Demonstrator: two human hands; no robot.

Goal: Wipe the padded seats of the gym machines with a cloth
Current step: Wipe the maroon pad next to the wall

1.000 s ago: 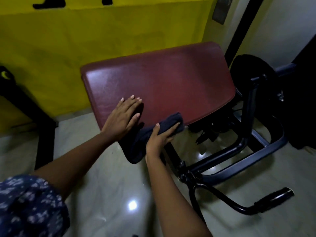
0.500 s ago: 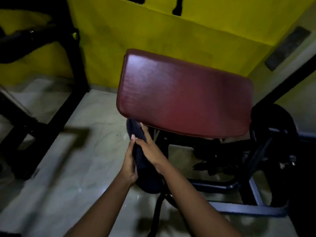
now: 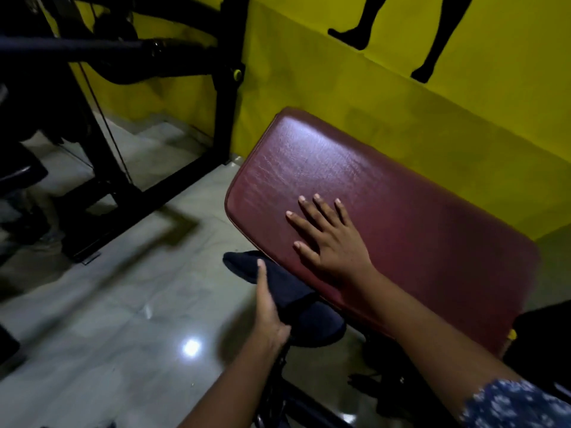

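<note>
A dark red padded seat (image 3: 411,208) slopes in front of the yellow wall. My right hand (image 3: 330,242) lies flat on its lower left part, fingers spread and straight. A dark blue cloth (image 3: 290,284) hangs against the pad's lower left edge and droops below it. My left hand (image 3: 268,307) holds the cloth from the left, thumb stretched up along it; its fingers are hidden behind the fabric.
A black machine frame (image 3: 222,118) with bars and a cable stands at the left and back. Glossy pale floor tiles (image 3: 123,304) lie below. The yellow wall (image 3: 340,72) runs close behind the pad. Dark frame parts (image 3: 386,381) sit under the pad.
My right hand left the cloth and now lies flat on the pad. The left hand keeps the cloth at the pad's lower edge. The view swung left and closer.
</note>
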